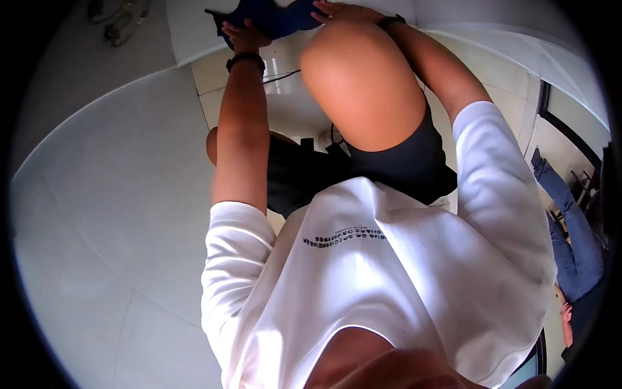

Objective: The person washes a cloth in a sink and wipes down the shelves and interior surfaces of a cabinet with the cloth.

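Observation:
At the top edge lies a dark blue piece of cloth [262, 18], cut off by the frame, so its kind cannot be told. My left hand [246, 35] rests on its near left part, fingers spread and thumb apart. On the cloth's right side is my right hand [332, 10], with its visible fingers stretched onto the edge. My raised knee [353, 55] stands just below the right hand and hides part of it. Each wrist wears a dark band.
A wide pale surface [110, 227] spans the left side. Cables [120, 23] lie at the upper left. Tiled floor [210, 78] shows between my arms. At the right is another person in blue trousers [573, 240], with a hand [567, 318] showing.

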The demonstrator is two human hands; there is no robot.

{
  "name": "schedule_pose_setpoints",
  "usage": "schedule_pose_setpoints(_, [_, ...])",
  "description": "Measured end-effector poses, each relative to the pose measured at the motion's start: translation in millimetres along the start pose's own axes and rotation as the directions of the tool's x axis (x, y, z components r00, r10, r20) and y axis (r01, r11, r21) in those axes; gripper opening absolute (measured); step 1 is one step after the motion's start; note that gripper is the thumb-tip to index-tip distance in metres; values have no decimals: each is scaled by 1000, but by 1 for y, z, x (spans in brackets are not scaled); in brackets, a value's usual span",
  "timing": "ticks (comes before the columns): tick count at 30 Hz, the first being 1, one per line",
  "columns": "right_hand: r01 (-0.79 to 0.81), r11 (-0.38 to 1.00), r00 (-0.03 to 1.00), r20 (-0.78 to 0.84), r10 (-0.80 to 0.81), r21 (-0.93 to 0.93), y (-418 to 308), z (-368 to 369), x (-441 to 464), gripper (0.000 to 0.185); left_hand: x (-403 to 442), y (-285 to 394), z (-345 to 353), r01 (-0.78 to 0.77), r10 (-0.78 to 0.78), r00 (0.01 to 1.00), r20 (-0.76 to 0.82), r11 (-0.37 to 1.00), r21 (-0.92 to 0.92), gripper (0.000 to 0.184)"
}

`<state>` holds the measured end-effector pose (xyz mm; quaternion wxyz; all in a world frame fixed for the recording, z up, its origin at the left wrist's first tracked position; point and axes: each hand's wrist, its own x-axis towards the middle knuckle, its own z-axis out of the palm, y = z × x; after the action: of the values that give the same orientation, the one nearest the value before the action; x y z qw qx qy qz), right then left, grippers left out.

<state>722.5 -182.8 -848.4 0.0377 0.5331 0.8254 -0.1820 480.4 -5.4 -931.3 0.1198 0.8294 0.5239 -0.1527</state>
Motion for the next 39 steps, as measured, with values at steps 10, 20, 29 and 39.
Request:
schedule_pose_setpoints(10, [-502,855,846,278,455,127,3,-9,-140,50,-73,119,41,-669,652,733,-193,743,-31,52])
schedule_pose_setpoints(20, [-643,753,724,429,539,139,-9,-21,-151,50,-2,123,72,-441,465,872,-154,882,168,46])
schedule_pose_setpoints(29, [-608,787,726,478,495,108,1,-36,-112,51,-27,24,-8,-103,94,987,-133,993,-62,69])
schedule_pose_setpoints(39, [-572,819,640,642,423,31,14,-57,-55,52,-21,14,-18,261,-395,869,-297,877,-404,44])
